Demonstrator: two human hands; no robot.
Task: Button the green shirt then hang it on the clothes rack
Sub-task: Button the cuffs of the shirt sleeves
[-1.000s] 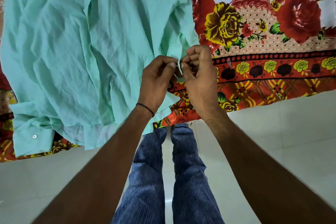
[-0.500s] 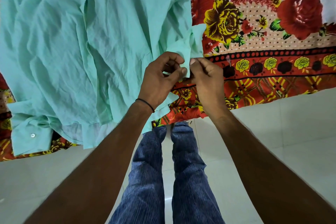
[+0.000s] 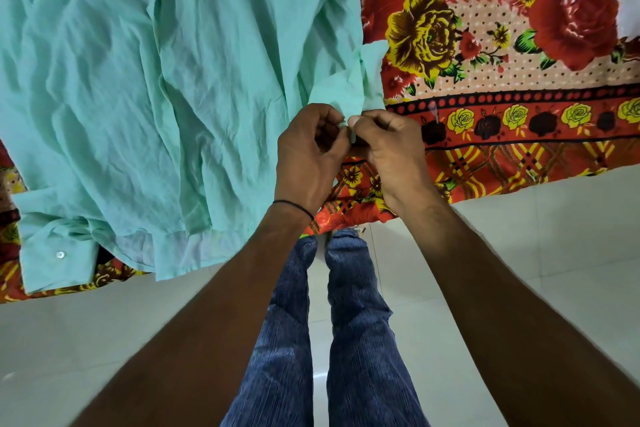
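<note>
The green shirt (image 3: 145,80) lies spread and wrinkled on a flowered bedsheet, its hem hanging over the bed's near edge. Its right sleeve cuff (image 3: 349,87) sticks up between my hands. My left hand (image 3: 308,156) pinches the cuff's edge from the left with thumb and fingers curled. My right hand (image 3: 391,149) pinches the same cuff from the right, thumb tip pressed against the cloth. The two hands touch at the cuff. The other cuff (image 3: 52,253), with a white button, lies at the lower left. No clothes rack is in view.
The red, yellow and white flowered bedsheet (image 3: 519,80) covers the bed across the upper half. Below it is a pale tiled floor (image 3: 536,253). My legs in blue trousers (image 3: 329,340) stand close to the bed's edge.
Both hands stayed on the cuff and worked it: the cuff's flap has folded upward above my fingers, and my thumbs have closed together on its edge.
</note>
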